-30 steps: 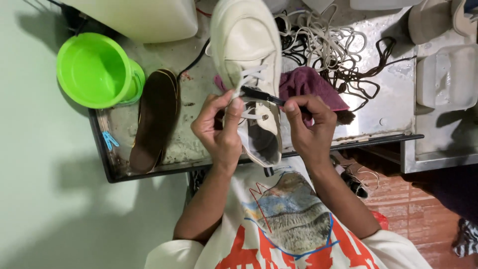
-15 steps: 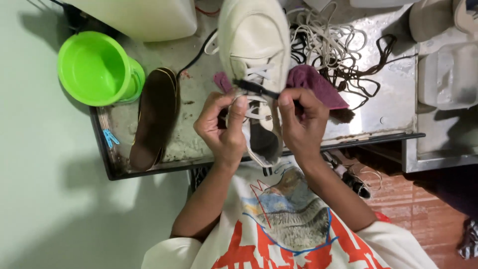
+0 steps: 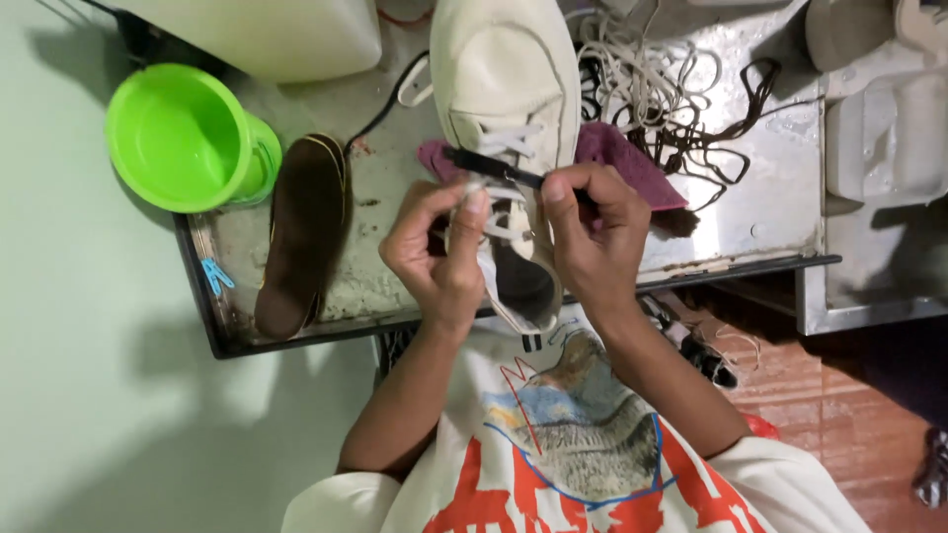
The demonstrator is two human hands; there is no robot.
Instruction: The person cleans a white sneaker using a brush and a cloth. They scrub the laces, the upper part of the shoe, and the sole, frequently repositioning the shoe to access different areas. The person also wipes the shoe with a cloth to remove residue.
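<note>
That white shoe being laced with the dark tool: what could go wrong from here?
1. The right hand holds a thin dark tool across the laces, close to the left hand fingers; a slip might jab them.
2. The white shoe hangs partly over the metal tray edge, so it might tip toward the lap.
3. The loose laces piled behind could snag.

Both hands work at a cream sneaker (image 3: 509, 94) on the metal worktop (image 3: 760, 197); the left hand (image 3: 439, 257) pinches its white lace (image 3: 499, 212); the right hand (image 3: 592, 237) holds a thin black tool (image 3: 494, 168) across the eyelets; a brown insole (image 3: 304, 237) lies beside a green bowl (image 3: 178, 133).
</note>
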